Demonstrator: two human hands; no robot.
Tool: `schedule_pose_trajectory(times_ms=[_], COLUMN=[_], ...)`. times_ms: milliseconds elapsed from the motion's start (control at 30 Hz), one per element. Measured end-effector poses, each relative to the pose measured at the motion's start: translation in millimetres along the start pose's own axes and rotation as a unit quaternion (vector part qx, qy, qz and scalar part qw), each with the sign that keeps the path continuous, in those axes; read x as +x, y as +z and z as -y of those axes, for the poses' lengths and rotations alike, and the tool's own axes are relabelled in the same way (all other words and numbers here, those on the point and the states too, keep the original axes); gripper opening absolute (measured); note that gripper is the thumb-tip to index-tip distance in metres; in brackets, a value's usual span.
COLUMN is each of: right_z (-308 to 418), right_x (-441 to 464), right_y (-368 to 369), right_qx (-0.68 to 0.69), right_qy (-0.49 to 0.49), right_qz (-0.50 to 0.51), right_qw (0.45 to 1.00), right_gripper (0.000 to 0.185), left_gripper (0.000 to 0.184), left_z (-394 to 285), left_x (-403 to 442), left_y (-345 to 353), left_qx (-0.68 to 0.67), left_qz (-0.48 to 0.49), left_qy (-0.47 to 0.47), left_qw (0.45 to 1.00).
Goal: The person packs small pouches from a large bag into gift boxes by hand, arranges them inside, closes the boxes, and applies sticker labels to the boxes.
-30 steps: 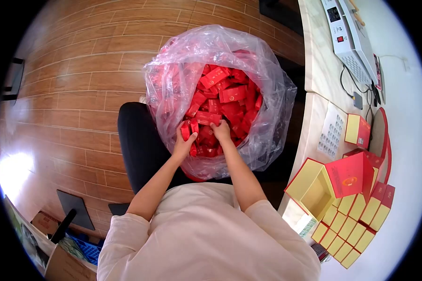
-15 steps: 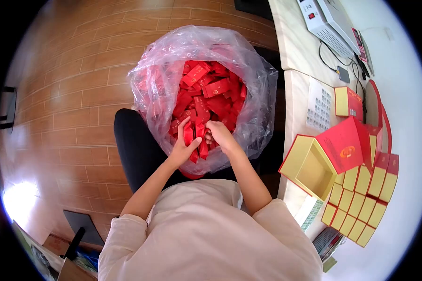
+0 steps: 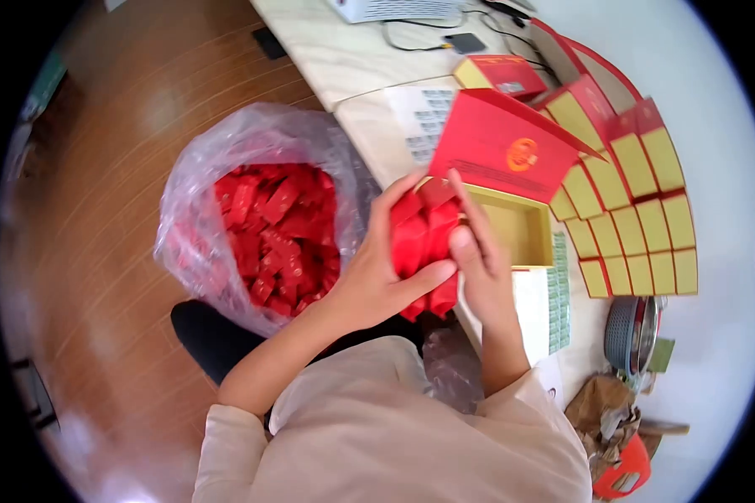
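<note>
Wooden floor (image 3: 117,210) fills the left of the frame, while near its centre the left hand (image 3: 377,272) and right hand (image 3: 485,264) clasp bundled red packets (image 3: 425,235) between them, seemingly light, soft and slippery, best pressed together along both outer sides

Packets (image 3: 409,243): red, shiny, bunched side by side, held mid-frame, overlapping the left part of the box in view. Box (image 3: 520,226): open, right of centre on bench (image 3: 319,59), yellow inside; red lid raised toward upper right, round orange-gold emblem, dark small print.
</note>
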State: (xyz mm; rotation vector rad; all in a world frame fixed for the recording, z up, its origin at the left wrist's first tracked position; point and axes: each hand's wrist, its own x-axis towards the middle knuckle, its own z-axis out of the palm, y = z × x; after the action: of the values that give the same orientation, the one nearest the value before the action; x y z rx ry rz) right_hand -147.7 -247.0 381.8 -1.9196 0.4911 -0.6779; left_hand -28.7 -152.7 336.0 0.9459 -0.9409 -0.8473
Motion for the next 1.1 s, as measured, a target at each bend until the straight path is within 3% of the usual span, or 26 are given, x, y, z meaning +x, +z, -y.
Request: schedule_pose_trajectory(times_ms=[67,200,267,367,467,600,1100], right_z=[1.0,-25.6,-38.1,-61.0,-74.7,-85.4,-83.7], right_x=[2.3,12.8,17.9,21.7,21.6,20.1,21.9], right_y=[-21.5,-62.0,-69.7,-60.5,-51.7,-55.2,-55.5], right_qx=[0.011,0.075,0.107,0.100,0.129,0.124,0.078], right_qy=[0.015,0.073,0.106,0.089,0.103,0.124,0.138], right_qz=[-0.055,-0.111,-0.107,-0.069,-0.060,-0.045,0.017], right_qw=[0.998,0.988,0.983,0.989,0.984,0.983,0.987], right_gripper=[0.045,0.044,0.044,0.040,0.036,0.033,0.027], left_gripper=[0.084,0.078,0.076,0.057,0.049,0.040,0.035], left_z=[12.7,18.2,32.4,40.3,33.3,34.7,36.1], left_x=[33.5,75.8,81.3,78.4,72.8,72.3,64.1], left_y=[20.9,46.9,49.2,32.4,23.7,20.5,14.2], left_qx=[0.150,0.217,0.233,0.434,0.457,0.455,0.441], left_qz=[0.021,0.083,0.050,-0.002,0.016,0.014,-0.007], left_qy=[0.099,0.026,0.058,0.094,0.009,0.017,0.017], left_qw=[0.984,0.972,0.969,0.896,0.889,0.890,0.897])
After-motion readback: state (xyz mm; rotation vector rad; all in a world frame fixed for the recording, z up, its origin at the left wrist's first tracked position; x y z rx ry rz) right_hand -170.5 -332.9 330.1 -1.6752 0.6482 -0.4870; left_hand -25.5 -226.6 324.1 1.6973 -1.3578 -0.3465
